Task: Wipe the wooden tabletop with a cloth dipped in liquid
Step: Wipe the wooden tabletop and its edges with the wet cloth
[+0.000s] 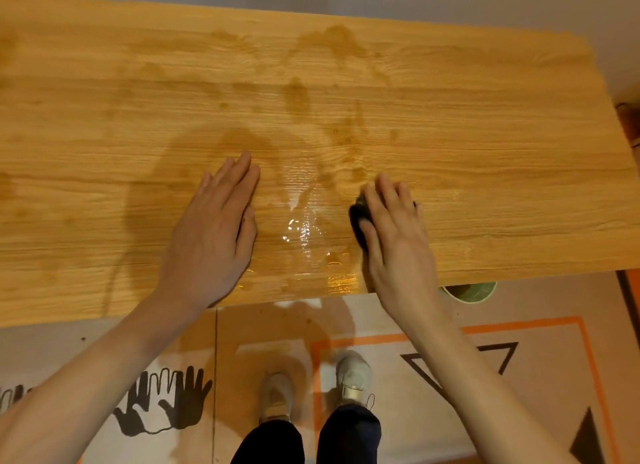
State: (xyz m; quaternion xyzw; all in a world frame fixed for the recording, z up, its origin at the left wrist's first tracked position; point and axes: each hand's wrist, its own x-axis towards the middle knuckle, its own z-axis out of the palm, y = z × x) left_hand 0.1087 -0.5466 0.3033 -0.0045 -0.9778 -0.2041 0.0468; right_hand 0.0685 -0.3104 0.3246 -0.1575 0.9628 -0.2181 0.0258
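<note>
The wooden tabletop (485,134) fills the upper part of the head view, with wet streaks and a shiny puddle (304,235) near its front edge. My right hand (394,235) lies on a dark cloth (358,221), fingers stretched over it and pressing it to the wood just right of the puddle; only the cloth's left edge shows. Left of the puddle, my left hand (214,235) rests flat on the table with its fingers straight and together, holding nothing.
A green bowl (471,292) peeks out from under the table's front edge on the right. Below the edge are my legs and white shoes (353,377) on a floor mat with orange lines and black hand prints.
</note>
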